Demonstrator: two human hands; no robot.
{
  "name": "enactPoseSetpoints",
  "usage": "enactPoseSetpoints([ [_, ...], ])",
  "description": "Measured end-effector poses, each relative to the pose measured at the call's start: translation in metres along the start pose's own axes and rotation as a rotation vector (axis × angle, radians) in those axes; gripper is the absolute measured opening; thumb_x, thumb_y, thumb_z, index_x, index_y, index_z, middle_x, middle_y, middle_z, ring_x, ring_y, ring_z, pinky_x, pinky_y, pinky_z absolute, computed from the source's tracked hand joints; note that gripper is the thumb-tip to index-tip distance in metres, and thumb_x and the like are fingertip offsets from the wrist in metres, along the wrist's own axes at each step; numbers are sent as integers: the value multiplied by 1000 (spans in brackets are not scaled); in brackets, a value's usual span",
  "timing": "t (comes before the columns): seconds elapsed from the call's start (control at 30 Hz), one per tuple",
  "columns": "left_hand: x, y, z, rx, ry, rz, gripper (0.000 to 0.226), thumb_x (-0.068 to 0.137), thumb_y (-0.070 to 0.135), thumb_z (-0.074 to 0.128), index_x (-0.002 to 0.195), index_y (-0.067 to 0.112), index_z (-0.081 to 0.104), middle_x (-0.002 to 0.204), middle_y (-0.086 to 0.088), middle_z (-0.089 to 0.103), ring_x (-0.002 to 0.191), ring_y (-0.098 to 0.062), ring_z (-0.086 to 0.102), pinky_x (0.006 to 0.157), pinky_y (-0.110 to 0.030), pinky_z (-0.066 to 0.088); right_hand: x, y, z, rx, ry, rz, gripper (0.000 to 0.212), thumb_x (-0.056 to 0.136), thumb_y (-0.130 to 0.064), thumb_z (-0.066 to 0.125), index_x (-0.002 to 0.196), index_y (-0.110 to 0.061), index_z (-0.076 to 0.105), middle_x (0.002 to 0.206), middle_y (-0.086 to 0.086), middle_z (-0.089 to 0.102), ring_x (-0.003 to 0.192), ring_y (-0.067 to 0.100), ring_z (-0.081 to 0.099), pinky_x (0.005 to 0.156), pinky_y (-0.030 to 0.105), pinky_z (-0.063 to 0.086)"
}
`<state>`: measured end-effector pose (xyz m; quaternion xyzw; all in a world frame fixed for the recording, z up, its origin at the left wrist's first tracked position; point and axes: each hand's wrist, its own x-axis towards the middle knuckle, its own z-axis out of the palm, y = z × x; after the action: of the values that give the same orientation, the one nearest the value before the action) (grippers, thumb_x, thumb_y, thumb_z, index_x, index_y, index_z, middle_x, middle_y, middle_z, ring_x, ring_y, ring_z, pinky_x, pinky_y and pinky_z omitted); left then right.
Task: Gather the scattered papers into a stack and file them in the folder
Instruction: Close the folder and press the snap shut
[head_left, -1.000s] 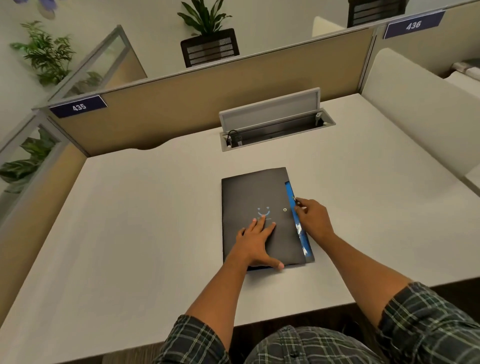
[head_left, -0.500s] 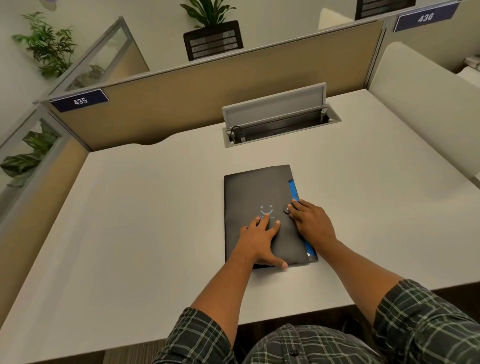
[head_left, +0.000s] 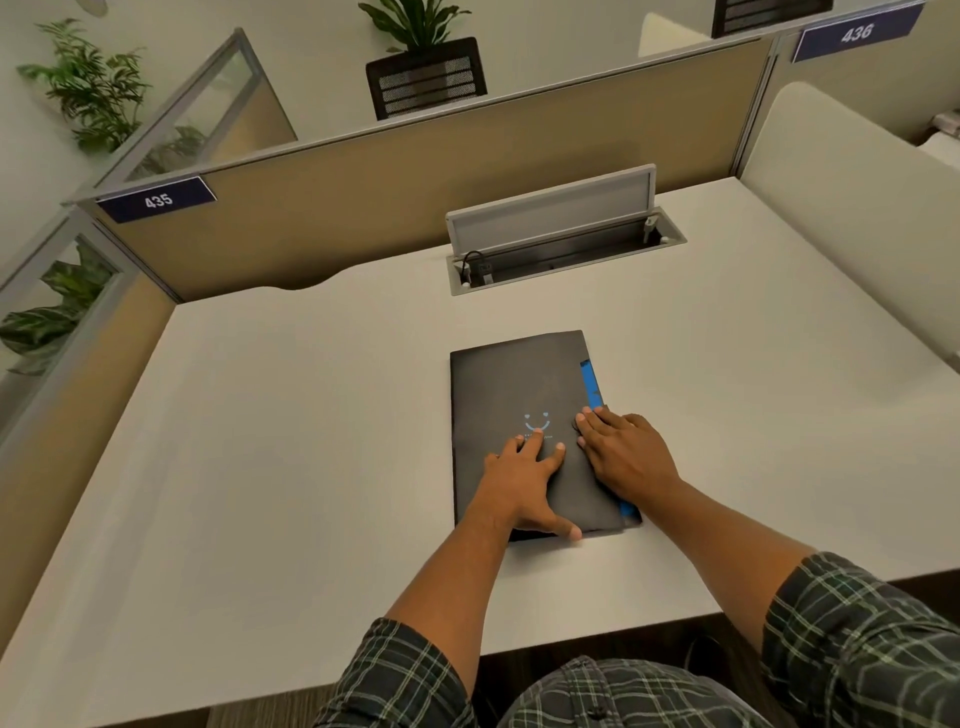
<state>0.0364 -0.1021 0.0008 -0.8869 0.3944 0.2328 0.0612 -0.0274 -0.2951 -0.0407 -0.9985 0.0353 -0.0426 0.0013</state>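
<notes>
Dark folder (head_left: 519, 384) lies closed and flat near the middle of the white desk (head_left: 260, 441), long side running away from the person, near end close to the desk's front edge. A blue strip (head_left: 591, 385) shows along its right edge, from the upper part down to the near corner. A small light-blue smile mark is printed on the cover.

Left hand (head_left: 524, 483): flat on the cover's lower half, fingers straight and spread, thumb stretched out along the near edge.

Right hand (head_left: 626, 452): flat on the folder's right side, fingers straight and held together, tips just beside the smile mark, palm covering part of the blue strip.

No loose papers in sight; whether sheets sit inside the folder cannot be told.

Beyond the folder, an open cable tray (head_left: 566, 244) with lid raised. Tan partition (head_left: 415, 208) behind it, label 435 (head_left: 157, 200) at left
</notes>
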Motion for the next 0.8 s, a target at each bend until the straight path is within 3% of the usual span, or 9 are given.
enactPoseSetpoints([
  [0.17, -2, 0, -4, -29, -2, 6, 126, 63, 91, 61, 162, 33, 9, 171, -7, 2, 154, -36, 8, 117, -63, 20, 10, 1, -6, 4, -85, 5, 51, 110, -39, 31, 157, -19, 39, 162, 1, 42, 149, 19, 39, 109, 36, 39],
  [0.27, -9, -7, -11, -211, 74, -32, 111, 69, 87, 60, 159, 30, 28, 169, -3, 16, 152, -30, 20, 118, -58, 25, 8, 4, -10, 186, -77, 83, 50, 107, -41, 43, 153, -22, 45, 159, -1, 46, 145, 19, 43, 108, 37, 43],
  [0.37, -19, -20, -8, -366, 304, -226, 87, 78, 77, 62, 146, 25, 47, 154, -4, 40, 139, -28, 40, 112, -49, 37, -10, 3, -11, 417, 93, 281, 51, 100, -41, 61, 146, -21, 52, 137, 4, 64, 119, 29, 62, 94, 41, 51],
  [0.43, -24, -29, -1, -374, 423, -433, 77, 80, 72, 62, 136, 21, 52, 143, -6, 47, 129, -29, 47, 104, -45, 42, -19, 1, -7, 400, 151, 345, 49, 100, -42, 60, 142, -17, 57, 120, 9, 67, 106, 30, 62, 85, 40, 53],
  [0.5, -29, -36, 6, -422, 433, -596, 79, 80, 73, 63, 135, 18, 50, 137, -8, 48, 125, -31, 48, 100, -45, 44, -19, -2, -6, 431, 141, 390, 48, 101, -43, 57, 140, -16, 58, 116, 8, 66, 105, 28, 59, 83, 39, 53],
  [0.57, -31, -41, 11, -450, 408, -650, 86, 78, 75, 62, 140, 18, 45, 135, -10, 48, 125, -31, 47, 99, -46, 46, -13, -5, -10, 508, 119, 389, 48, 101, -40, 60, 145, -20, 54, 118, 5, 62, 109, 26, 57, 82, 38, 52],
  [0.73, -28, -41, 17, -427, 407, -614, 86, 79, 77, 59, 144, 23, 42, 137, -9, 46, 127, -31, 44, 97, -45, 45, 8, -5, -18, 564, 203, 332, 28, 99, -27, 66, 123, -14, 72, 112, 8, 62, 104, 26, 59, 76, 34, 50],
  [0.8, -27, -40, 18, -399, 394, -585, 85, 81, 76, 57, 147, 24, 40, 141, -8, 44, 129, -30, 43, 99, -45, 45, 18, -2, -21, 534, 159, 300, 26, 102, -27, 63, 118, -11, 75, 112, 9, 65, 104, 27, 60, 79, 38, 53],
])
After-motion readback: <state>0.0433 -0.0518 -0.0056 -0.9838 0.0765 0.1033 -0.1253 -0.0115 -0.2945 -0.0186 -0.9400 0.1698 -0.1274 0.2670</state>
